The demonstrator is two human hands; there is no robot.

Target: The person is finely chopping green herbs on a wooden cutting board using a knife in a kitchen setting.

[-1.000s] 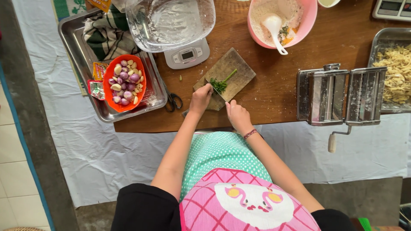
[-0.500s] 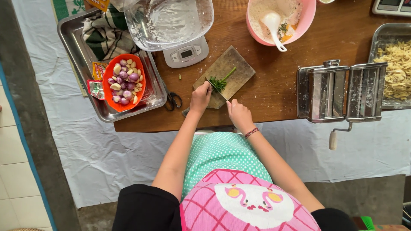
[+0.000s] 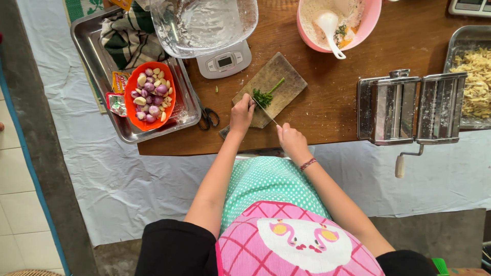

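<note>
A small wooden cutting board (image 3: 279, 82) lies tilted on the brown table (image 3: 327, 110). On it sits a bunch of green herbs (image 3: 264, 96) with a stem pointing up right. My left hand (image 3: 241, 113) presses on the herbs at the board's near left edge. My right hand (image 3: 291, 139) grips a knife (image 3: 266, 110), whose thin blade reaches up left to the herbs.
A metal tray (image 3: 184, 115) at left holds an orange bowl of shallots and garlic (image 3: 150, 95) and a striped cloth. Scissors (image 3: 208, 117) lie beside it. A glass bowl sits on a scale (image 3: 225, 60). Pink bowl with spoon (image 3: 335, 20), pasta machine (image 3: 411, 107), noodle tray (image 3: 473, 82).
The view has shifted slightly. Both hands stay at the board, with the knife working at the herbs.
</note>
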